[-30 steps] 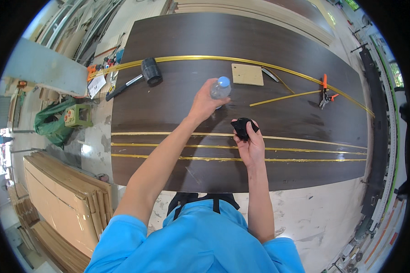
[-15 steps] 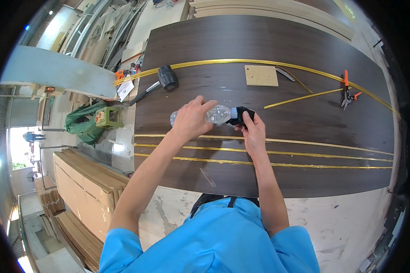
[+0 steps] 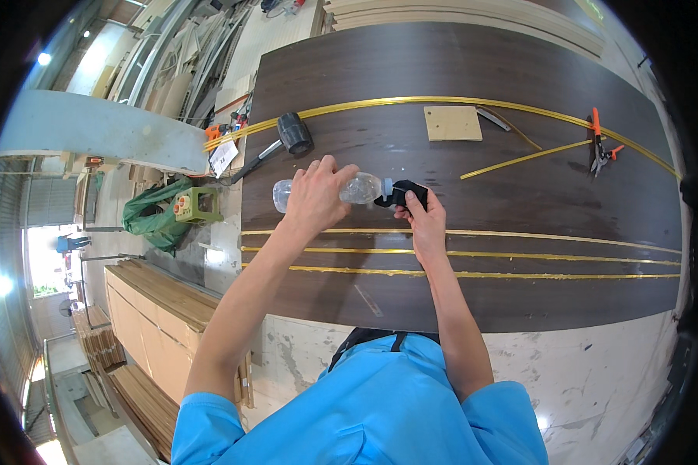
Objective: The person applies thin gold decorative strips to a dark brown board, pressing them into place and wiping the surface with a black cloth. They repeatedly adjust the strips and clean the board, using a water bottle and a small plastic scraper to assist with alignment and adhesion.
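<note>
My left hand (image 3: 315, 190) is closed from above around a clear plastic bottle (image 3: 362, 188), which is held sideways over the dark board (image 3: 364, 66). The bottle's light blue neck end faces right. Against that end, my right hand (image 3: 424, 218) grips a black piece of what looks like folded cloth (image 3: 403, 194) between thumb and fingers. Whether the bottle is capped is hard to tell. Below both hands, several thin gold strips (image 3: 520, 258) run across the board.
Toward the far left of the board lies a black mallet (image 3: 293, 133). Farther right are a tan rectangular piece (image 3: 453, 124), a utility knife (image 3: 493, 119), a short gold strip (image 3: 523, 160) and orange-handled snips (image 3: 598, 151). Long gold strips (image 3: 395, 100) curve across behind them.
Both hands, with the bottle and black cloth, have shifted a little left over the board. The view has moved slightly too. Both grips stay closed.
</note>
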A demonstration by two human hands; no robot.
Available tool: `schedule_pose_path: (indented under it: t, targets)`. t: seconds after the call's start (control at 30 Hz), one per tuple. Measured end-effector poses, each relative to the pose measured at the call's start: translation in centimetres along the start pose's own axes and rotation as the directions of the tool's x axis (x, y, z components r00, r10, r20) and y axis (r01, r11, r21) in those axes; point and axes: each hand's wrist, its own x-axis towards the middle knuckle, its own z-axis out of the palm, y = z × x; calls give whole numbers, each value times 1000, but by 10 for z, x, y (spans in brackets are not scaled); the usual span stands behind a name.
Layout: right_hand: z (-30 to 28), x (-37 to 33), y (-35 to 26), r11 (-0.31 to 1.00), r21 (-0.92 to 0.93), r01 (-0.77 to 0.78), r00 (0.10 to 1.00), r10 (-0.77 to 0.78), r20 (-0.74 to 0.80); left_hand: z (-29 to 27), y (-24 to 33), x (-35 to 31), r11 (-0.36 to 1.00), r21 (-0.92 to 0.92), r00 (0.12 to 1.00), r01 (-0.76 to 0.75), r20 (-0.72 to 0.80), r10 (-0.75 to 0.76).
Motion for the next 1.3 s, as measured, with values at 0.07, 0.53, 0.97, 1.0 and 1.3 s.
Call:
schedule_pose_path:
  t: [0.07,0.53,0.97,1.0,1.3]
  targets:
    - [1,0,3,999,-31,-21,999,20,-37,1,-2,-1,1000,14,1000,-15,-21,15]
    - [5,0,6,999,13,-35,998,35,-52,27,-22,-10,961,-257,992,99,-53,-116]
    - [-27,-46,51,-136,-929,343,923,-133,360,89,-80,-16,245,-953,902,176,57,-427]
    - [-19,-45,64,-127,-911,392,899,-157,409,90,-84,-19,220,-961,916,165,66,-397]
    - [41,-32,125,-133,-855,501,856,-68,512,110,-96,-62,386,-893,888,230,31,-458]
